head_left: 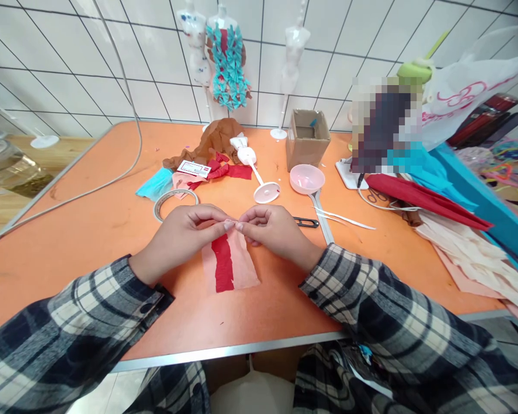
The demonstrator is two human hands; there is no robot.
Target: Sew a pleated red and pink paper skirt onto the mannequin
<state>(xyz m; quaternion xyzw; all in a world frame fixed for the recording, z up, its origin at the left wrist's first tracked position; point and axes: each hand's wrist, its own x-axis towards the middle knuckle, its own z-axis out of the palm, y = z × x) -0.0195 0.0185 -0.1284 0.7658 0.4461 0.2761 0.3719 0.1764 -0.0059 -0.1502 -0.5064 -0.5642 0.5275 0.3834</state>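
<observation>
My left hand (190, 227) and my right hand (274, 230) meet above the table, thumbs and forefingers pinched together. Between their tips shows a small bit of pale pink crepe paper (229, 222). Just below the fingers lies a pale pink sheet (245, 270) with a red crepe strip (223, 264) along it. Whether the pinched bit belongs to this sheet I cannot tell. A roll of tape (156, 208) is close behind my left hand. Past my right hand are a black-handled cutter (306, 222) and a pink spoon-shaped scoop (307, 179).
Behind the hands lie crepe scraps (216, 141) and a small white dress form (247, 156) on its side. A cardboard box (307, 138) and upright dress forms (227, 63) stand at the back. A cable (129, 98) crosses the left; paper strips (466, 241) cover the right.
</observation>
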